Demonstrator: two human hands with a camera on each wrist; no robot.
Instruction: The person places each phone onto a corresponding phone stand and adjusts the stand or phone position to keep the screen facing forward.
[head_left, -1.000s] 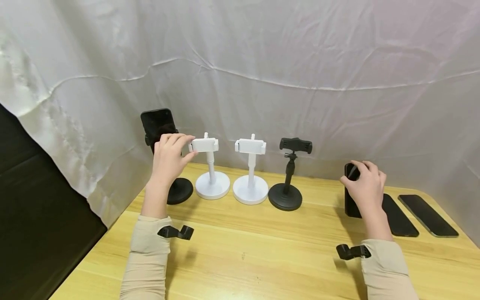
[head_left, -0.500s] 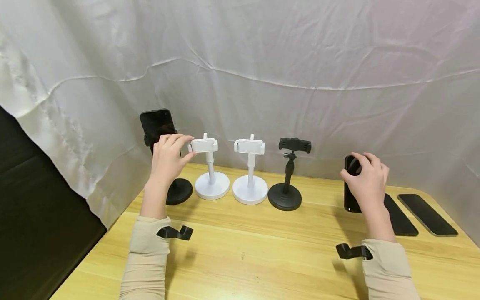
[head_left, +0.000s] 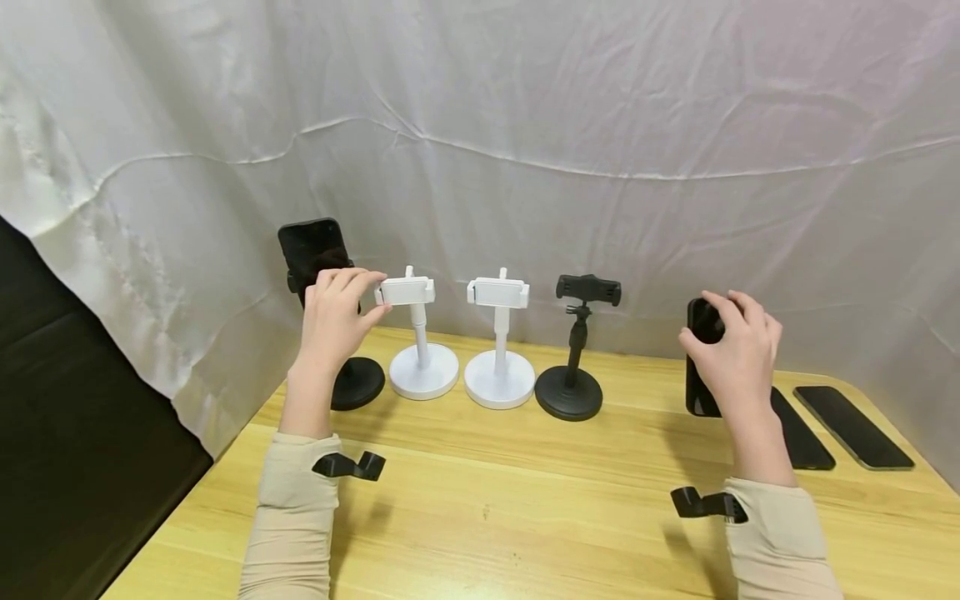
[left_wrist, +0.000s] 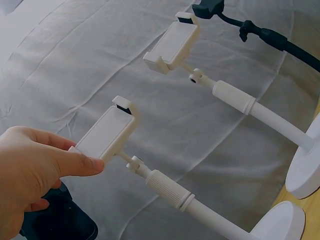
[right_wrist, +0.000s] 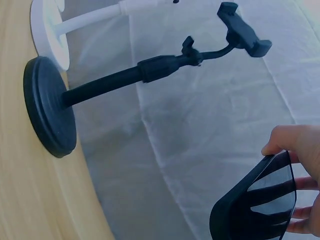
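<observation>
At the left white phone stand (head_left: 422,337), my left hand (head_left: 330,321) pinches the side of its clamp (left_wrist: 105,135) between thumb and fingers. The clamp's cradle holds no phone. My right hand (head_left: 740,358) grips a smartphone (head_left: 699,387) by its side edges, upright above the table at the right. Its black screen (right_wrist: 272,200) reflects the fingers in the right wrist view. Left of my left hand, another phone (head_left: 309,244) sits in a black stand (head_left: 360,384), partly hidden by the hand.
A second white stand (head_left: 501,371) and a black stand (head_left: 573,367) with bare clamps stand in line at the back. Two dark phones, one partly behind my right wrist (head_left: 798,433) and one farther right (head_left: 855,425), lie flat on the wooden table (head_left: 480,517). A pale curtain (head_left: 525,108) hangs behind.
My right hand has raised the smartphone higher off the table. The left hand keeps its pinch on the white stand's clamp, and the stands have not moved.
</observation>
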